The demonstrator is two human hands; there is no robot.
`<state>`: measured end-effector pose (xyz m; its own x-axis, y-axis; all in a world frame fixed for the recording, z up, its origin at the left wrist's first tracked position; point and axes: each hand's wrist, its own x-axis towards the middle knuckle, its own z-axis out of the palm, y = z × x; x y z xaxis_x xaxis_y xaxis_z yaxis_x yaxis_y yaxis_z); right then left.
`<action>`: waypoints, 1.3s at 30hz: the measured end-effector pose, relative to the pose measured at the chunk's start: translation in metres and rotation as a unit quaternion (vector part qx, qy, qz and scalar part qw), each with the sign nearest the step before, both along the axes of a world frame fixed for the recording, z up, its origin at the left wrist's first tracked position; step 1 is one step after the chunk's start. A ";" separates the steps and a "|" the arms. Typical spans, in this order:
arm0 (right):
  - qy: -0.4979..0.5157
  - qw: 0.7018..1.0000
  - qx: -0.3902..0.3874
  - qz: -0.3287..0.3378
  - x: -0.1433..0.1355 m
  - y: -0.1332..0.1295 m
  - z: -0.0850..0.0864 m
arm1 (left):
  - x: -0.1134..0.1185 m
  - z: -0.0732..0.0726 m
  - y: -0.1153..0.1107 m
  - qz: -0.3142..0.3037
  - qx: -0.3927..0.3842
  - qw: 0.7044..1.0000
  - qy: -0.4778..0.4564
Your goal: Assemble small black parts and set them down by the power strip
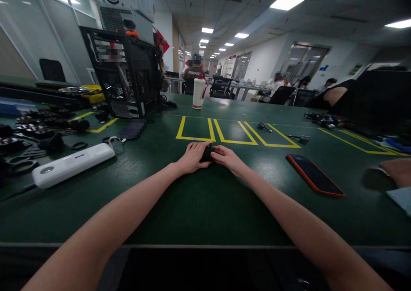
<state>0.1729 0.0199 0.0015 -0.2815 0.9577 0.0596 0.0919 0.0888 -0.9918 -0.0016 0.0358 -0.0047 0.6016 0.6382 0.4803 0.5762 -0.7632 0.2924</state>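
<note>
Near the middle of the green table (205, 214), my left hand (193, 157) is wrapped round a small black part (206, 153). The fingertips of my right hand (225, 158) press on the right side of the same part. Both hands meet just in front of the yellow tape outlines. What the black part is cannot be made out, since the fingers cover much of it. Beyond the hands, a small metal-and-black piece (265, 127) lies by the tape, and a similar piece (300, 138) lies farther right.
A white power strip (75, 163), black parts (35, 130) and an open computer case (135, 72) stand left. A white bottle (198, 93) is behind the tape. An orange-edged phone (314, 174) lies right, near another person's hand (398, 172).
</note>
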 end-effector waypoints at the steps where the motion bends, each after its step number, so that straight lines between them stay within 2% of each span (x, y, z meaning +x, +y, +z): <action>1: -0.009 1.000 0.015 -0.005 0.000 0.001 -0.001 | 0.000 0.000 0.000 0.000 0.000 1.000 0.001; 7: -0.017 0.994 0.103 -0.010 0.000 0.002 -0.005 | 0.001 0.002 -0.002 0.001 0.008 1.000 0.004; 11: -0.038 0.990 0.137 0.023 0.003 0.002 -0.005 | -0.001 0.001 -0.003 0.010 0.009 1.000 0.003; 14: -0.036 0.991 0.116 0.051 0.006 0.003 -0.003 | -0.001 0.001 -0.004 0.013 0.010 1.000 0.004; 22: -0.029 0.999 0.039 0.024 0.004 0.012 -0.011 | 0.000 -0.001 -0.003 0.017 0.016 1.000 0.004; 27: 0.013 0.993 0.114 -0.004 -0.003 0.008 -0.007 | 0.000 -0.002 -0.002 0.012 0.021 1.000 0.001; 31: -0.012 0.988 0.152 0.000 -0.004 0.006 -0.005 | 0.000 -0.002 -0.002 0.012 0.021 1.000 -0.001; 39: -0.041 0.992 0.113 0.050 0.006 0.003 -0.005 | -0.002 0.000 -0.005 0.010 0.014 1.000 -0.005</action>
